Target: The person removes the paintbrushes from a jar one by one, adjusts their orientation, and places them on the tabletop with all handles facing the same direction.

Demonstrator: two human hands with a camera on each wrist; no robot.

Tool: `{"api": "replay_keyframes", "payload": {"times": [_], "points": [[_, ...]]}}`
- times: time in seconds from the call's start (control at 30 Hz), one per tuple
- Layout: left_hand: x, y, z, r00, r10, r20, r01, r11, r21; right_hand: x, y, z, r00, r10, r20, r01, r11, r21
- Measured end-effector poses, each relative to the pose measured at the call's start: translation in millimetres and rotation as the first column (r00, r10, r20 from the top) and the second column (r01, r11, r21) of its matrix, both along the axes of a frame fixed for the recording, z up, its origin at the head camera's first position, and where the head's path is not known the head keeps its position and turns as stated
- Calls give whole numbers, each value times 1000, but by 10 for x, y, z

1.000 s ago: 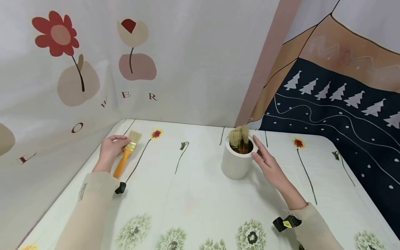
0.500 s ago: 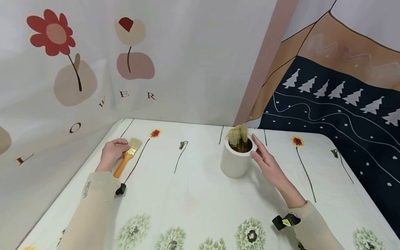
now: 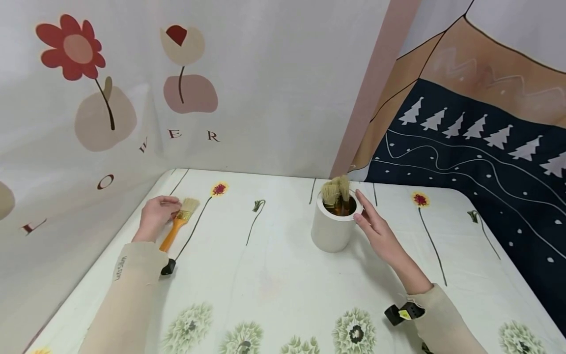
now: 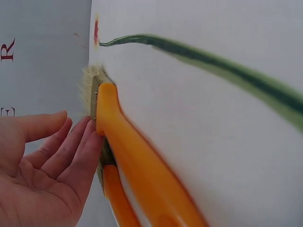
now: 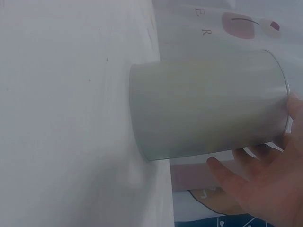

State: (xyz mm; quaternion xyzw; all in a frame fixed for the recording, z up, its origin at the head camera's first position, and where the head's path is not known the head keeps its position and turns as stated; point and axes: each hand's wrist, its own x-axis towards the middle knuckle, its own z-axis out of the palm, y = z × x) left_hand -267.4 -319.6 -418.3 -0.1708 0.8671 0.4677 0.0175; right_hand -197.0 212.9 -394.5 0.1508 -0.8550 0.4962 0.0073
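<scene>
While cup (image 3: 332, 233) is white, brush (image 3: 178, 224) (pale-bristled) is orange-handled.

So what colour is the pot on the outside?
White; the pot shows best in the head view.

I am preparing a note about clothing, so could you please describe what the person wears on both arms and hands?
The left hand and right hand wear no gloves. The left sleeve and right sleeve are beige; the left has small dark lettering. A small black device shows by each cuff, the right one with a yellow label.
</scene>
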Motion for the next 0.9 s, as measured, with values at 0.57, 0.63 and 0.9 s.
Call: {"api": "replay_keyframes", "payload": {"times": [0.57, 0.63, 0.9], "points": [[-9, 154, 284, 997, -38, -73, 39, 999, 15, -9, 4, -22, 1000, -3, -8, 3, 1000, 12], [-30, 187, 297, 996, -36, -76, 37, 999, 13, -9, 3, -22, 1000, -4, -8, 4, 1000, 13], [-182, 256, 215, 995, 21, -99, -15, 998, 68, -11, 4, -13, 1000, -1, -10, 1, 1000, 8]]}}
